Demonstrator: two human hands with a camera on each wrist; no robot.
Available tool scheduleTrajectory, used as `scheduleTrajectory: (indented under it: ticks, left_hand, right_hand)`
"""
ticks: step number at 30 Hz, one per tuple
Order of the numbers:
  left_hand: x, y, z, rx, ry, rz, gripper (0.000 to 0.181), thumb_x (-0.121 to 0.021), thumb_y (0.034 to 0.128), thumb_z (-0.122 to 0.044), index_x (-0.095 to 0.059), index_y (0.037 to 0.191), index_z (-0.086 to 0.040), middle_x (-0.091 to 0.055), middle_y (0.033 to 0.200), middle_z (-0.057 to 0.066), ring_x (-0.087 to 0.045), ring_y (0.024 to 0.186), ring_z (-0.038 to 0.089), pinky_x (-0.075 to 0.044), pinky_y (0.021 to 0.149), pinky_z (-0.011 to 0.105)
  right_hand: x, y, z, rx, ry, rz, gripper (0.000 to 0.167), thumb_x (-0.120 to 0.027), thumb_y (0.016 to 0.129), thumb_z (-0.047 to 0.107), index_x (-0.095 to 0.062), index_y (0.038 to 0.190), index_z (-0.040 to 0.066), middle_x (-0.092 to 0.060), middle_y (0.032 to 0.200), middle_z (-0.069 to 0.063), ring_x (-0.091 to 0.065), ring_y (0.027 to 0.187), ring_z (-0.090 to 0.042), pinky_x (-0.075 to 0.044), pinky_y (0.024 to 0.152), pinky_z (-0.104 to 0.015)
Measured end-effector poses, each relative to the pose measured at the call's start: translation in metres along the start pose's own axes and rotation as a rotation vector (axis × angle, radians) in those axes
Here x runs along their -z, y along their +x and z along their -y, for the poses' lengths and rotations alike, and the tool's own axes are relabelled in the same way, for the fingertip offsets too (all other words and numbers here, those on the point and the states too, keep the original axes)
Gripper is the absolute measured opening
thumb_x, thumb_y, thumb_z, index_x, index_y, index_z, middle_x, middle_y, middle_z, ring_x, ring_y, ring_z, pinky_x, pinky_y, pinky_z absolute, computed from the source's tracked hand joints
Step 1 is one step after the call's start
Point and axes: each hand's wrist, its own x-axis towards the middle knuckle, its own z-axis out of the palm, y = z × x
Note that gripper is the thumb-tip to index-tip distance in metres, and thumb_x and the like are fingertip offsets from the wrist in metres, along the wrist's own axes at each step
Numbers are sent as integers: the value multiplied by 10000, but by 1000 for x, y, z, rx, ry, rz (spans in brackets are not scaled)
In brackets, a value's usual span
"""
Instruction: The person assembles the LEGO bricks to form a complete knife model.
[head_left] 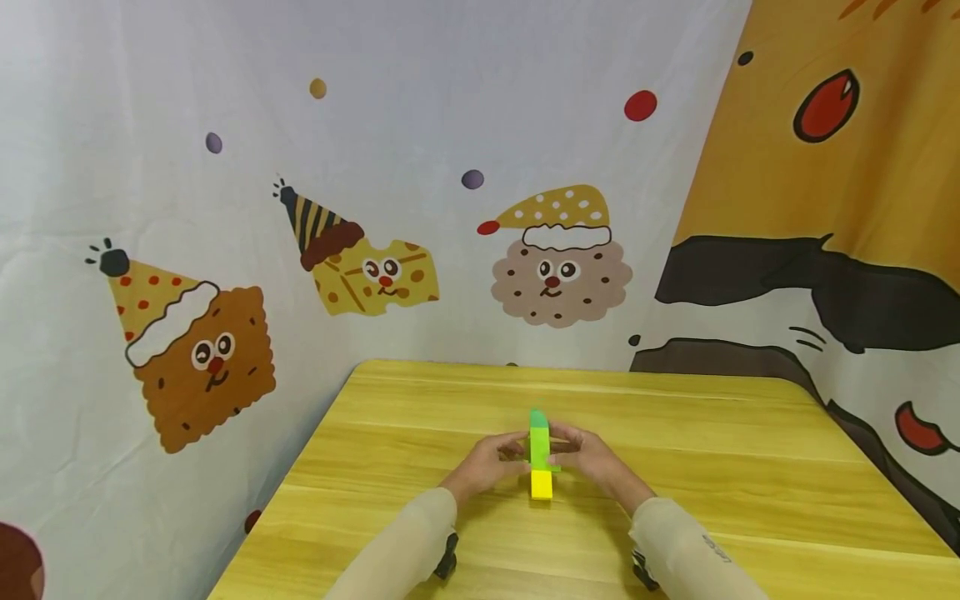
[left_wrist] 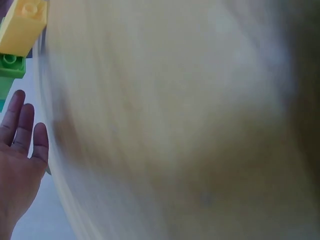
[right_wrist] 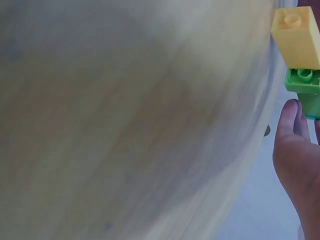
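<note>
A narrow toy-brick build (head_left: 540, 450) is near the middle of the table, between the two hands. It has a yellow brick (head_left: 542, 485) at the near end, bright green in the middle and a darker green curved tip at the far end. My left hand (head_left: 487, 465) is beside its left side; in the left wrist view the visible fingers (left_wrist: 24, 127) are fairly straight and spread below the green brick (left_wrist: 12, 65). Along the right side lies my right hand (head_left: 588, 457), its thumb against or very close to the green part. Whether the fingertips press on it, I cannot tell.
A wood-grain table (head_left: 712, 467) spreads around the hands, its far edge meeting a white cloth backdrop (head_left: 420, 150) printed with cartoon snacks. Both sleeved forearms come in from the near edge, with dark straps (head_left: 447, 557) at the wrists.
</note>
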Motion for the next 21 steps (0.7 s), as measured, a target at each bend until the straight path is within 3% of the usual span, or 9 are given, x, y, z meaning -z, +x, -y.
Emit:
scheduleTrajectory:
  ticks: [9, 12, 17, 21]
  left_hand:
    - [2, 0, 2, -17, 63, 49, 563, -765, 891, -304, -578, 1402, -155, -553, 1358, 72, -494, 1271, 320, -394, 1036, 545]
    - [2, -1, 1, -8, 115, 59, 549, -755, 897, -320, -586, 1399, -176, -529, 1398, 88, -455, 1307, 339, -373, 1047, 564]
    - [1, -1, 3, 71, 245, 53, 525, -738, 894, -403, -608, 1379, -248, -470, 1456, 84, -328, 1382, 391, -280, 1059, 655]
    - [0, 0, 6, 67, 248, 51, 533, -739, 894, -396, -603, 1382, -228, -487, 1445, 75, -349, 1369, 384, -295, 1051, 650]
  right_hand:
    - [3, -6, -3, 4, -130, 111, 799, -771, 872, 147, -334, 1527, 10, -421, 1479, -258, -442, 1305, -473, -385, 1013, -613]
    - [3, -7, -3, -18, -176, 107, 791, -776, 870, 164, -353, 1524, 22, -475, 1433, -246, -460, 1285, -454, -373, 1023, -614]
    - [2, -8, -8, -57, -226, 79, 761, -774, 872, 143, -376, 1501, -19, -527, 1356, -215, -493, 1232, -405, -374, 1026, -597]
    - [2, -9, -9, -70, -248, 60, 759, -772, 876, 156, -374, 1487, -53, -539, 1330, -203, -510, 1202, -386, -406, 1001, -579]
